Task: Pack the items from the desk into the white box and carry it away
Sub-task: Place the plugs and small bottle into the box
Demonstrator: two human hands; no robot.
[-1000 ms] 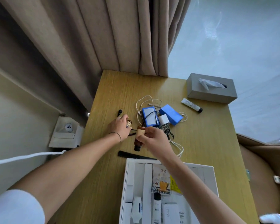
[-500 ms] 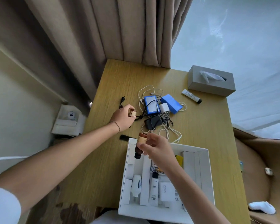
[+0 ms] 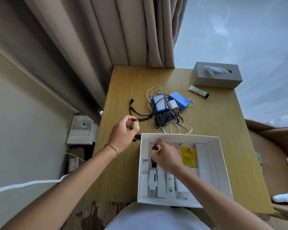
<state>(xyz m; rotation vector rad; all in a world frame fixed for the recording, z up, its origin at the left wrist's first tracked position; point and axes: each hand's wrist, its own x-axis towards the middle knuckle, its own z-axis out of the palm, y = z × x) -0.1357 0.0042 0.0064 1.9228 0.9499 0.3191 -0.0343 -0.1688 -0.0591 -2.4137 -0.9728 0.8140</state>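
Note:
The open white box sits at the desk's near edge with tubes, white packets and a yellow sachet inside. My right hand is inside the box near its far left corner, gripping a small brown bottle with a tan label, cap end pointing down. My left hand hovers over the desk just left of the box and holds a second small brown bottle. Beyond the box lie two blue packs, a white charger, a black adapter and tangled cables.
A grey tissue box stands at the desk's far right corner, with a small white tube in front of it. A dark comb end shows beside the box. Curtains hang behind; a brown chair is at the right.
My right hand has carried its bottle from above the desk down into the box. My left hand has lifted its bottle and drawn toward the box. The view tilted down.

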